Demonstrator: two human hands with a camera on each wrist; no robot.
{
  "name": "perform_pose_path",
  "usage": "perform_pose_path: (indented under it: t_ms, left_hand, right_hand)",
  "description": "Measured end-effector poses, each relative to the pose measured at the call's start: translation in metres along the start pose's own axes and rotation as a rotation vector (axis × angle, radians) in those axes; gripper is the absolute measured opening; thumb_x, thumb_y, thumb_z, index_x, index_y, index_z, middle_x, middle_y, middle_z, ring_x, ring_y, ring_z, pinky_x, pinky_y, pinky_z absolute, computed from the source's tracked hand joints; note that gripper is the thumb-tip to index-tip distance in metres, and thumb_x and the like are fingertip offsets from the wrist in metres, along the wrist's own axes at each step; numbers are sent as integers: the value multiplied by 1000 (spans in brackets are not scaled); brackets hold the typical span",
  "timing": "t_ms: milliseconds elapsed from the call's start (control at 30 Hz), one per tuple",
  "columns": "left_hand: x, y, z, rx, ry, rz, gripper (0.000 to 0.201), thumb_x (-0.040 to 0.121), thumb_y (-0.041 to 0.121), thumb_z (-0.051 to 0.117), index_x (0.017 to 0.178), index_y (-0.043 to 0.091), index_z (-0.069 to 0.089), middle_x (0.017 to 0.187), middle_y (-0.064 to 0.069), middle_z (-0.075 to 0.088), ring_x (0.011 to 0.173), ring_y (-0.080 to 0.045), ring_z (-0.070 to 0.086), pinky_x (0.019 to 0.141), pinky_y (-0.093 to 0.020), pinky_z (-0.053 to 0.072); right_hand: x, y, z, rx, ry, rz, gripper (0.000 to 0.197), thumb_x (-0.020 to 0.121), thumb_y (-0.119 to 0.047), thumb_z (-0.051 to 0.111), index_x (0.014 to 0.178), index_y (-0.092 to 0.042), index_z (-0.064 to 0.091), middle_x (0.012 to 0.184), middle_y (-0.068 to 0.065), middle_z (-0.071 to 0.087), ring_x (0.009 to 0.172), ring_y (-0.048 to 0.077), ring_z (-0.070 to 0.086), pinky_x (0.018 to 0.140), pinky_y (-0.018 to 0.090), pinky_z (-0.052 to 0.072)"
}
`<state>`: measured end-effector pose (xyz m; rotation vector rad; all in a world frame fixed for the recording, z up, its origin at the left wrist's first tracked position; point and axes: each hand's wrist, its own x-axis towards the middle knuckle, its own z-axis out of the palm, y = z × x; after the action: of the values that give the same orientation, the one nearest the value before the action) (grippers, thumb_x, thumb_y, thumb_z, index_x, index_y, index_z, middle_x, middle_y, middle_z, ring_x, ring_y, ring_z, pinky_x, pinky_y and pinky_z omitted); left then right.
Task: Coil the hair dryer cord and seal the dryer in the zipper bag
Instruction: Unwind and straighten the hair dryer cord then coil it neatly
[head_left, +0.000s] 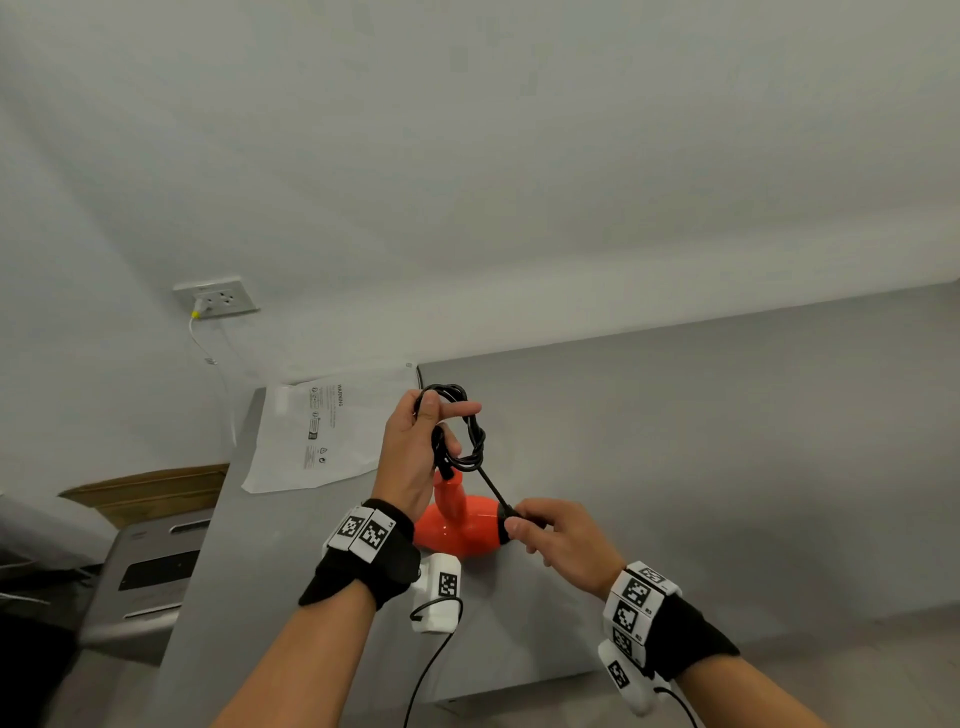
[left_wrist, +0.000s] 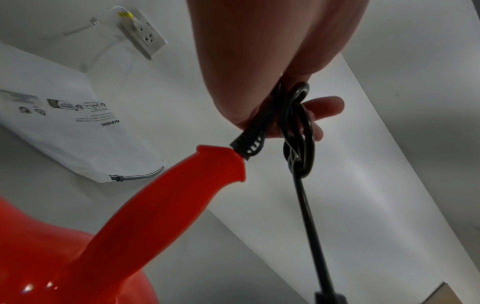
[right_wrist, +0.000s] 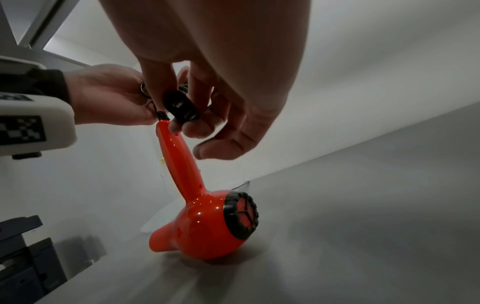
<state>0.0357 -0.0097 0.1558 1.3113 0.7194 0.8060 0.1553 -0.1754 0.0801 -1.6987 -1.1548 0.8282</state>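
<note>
An orange hair dryer (head_left: 460, 527) rests on the grey table (head_left: 727, 467), its handle (left_wrist: 155, 205) pointing up. My left hand (head_left: 423, 441) grips a coiled bundle of the black cord (head_left: 465, 434) just above the handle's end. From the coil a straight stretch of cord (left_wrist: 310, 226) runs down to the black plug (right_wrist: 182, 108). My right hand (head_left: 550, 535) pinches that plug between thumb and fingers, close to the dryer's black rear grille (right_wrist: 241, 215). The clear zipper bag (head_left: 322, 431) lies flat on the table's far left, behind my left hand.
A wall outlet (head_left: 218, 299) with a white cable plugged in sits on the wall behind the bag. A cardboard box (head_left: 150, 491) and a grey machine (head_left: 140, 571) stand left of the table's edge. The table stretches bare to the right.
</note>
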Motion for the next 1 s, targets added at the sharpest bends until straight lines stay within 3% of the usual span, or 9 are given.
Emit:
perform_pose_path:
  t_ms: [67,267,367,500,567,667,833,900,1000]
  left_hand:
    - [2,-1,1,17,-11,-1,29,111,27,40,110,1,51,109,-13,78,51,-18,49,38,-23,39]
    - [0,-8,4,88,-61,-3,36,111,32,42,117,-1,54,108,-10,79,53,-20,44,49,-28,39]
    - [-1,-10,7,80,-55,-5,34,110,34,44,114,3,57,108,-10,78,54,-20,43,52,-29,38]
    - [-3,-11,13,61,-58,-2,30,109,35,46,111,10,62,107,-8,77,58,-20,48,54,-31,44]
    - [-4,-10,13,27,-50,-3,30,109,34,46,105,12,66,102,-7,75,65,-18,58,57,-31,51]
    - [-4,-9,10,-74,-46,-65,30,109,31,46,109,11,68,101,-10,73,80,-18,71,64,-29,57]
    - [-3,-8,5,-97,-60,-148,32,108,37,47,115,11,64,107,-13,69,72,-18,69,49,-28,48]
    - [-4,-6,5,-101,-85,-153,30,106,37,53,122,14,62,110,-13,72,81,-22,73,49,-29,47]
    - [-3,-9,5,-60,-118,-109,34,95,24,72,126,18,60,117,-14,73,102,-29,73,69,-39,58]
  right_hand:
    - [-1,3,-1,-25,48,-50,36,82,-44,61,68,-11,58,74,5,57,66,7,51,65,38,47]
    - [-2,-24,-17,-239,131,-276,23,79,-20,67,58,-14,63,128,-24,57,107,11,53,87,16,42]
    - [6,-45,-23,43,48,-234,23,81,-11,62,59,-5,67,118,-11,69,93,14,60,80,24,47]
    - [10,-59,-17,369,-96,-132,39,98,-38,50,101,-8,74,104,16,69,95,34,63,75,38,47]
    - [10,-60,-13,339,-79,-132,38,95,-42,55,105,-11,73,108,13,66,95,26,65,77,37,51]
    - [18,-61,-6,230,76,-152,11,93,-17,64,98,-13,73,98,-3,70,83,14,66,73,29,54]
    - [32,-64,2,51,290,-210,14,95,-7,60,90,-13,72,78,-14,68,63,6,59,56,14,45]
    - [35,-66,5,46,338,-209,13,95,-6,60,90,-10,72,75,-14,66,61,6,57,55,13,44]
    - [36,-67,7,-12,370,-221,12,94,-6,61,87,-9,70,71,-12,63,61,6,58,58,10,42]
